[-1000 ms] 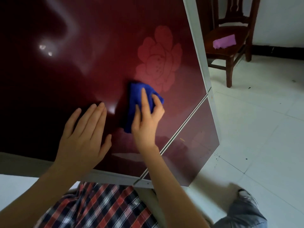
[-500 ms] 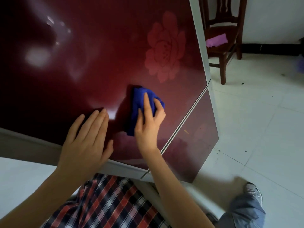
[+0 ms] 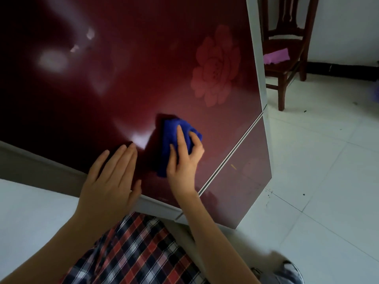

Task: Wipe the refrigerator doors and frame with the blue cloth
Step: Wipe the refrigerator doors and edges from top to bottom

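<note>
Blue cloth [image 3: 176,140] pressed on the red door [image 3: 123,78] under the right hand [image 3: 182,160]; left hand [image 3: 110,181] flat, fingers spread.

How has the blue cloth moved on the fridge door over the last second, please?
Yes. The blue cloth under the right hand has slid down the door, away from the flower print: a second ago it touched the print's lower edge, now a clear gap separates them.
</note>
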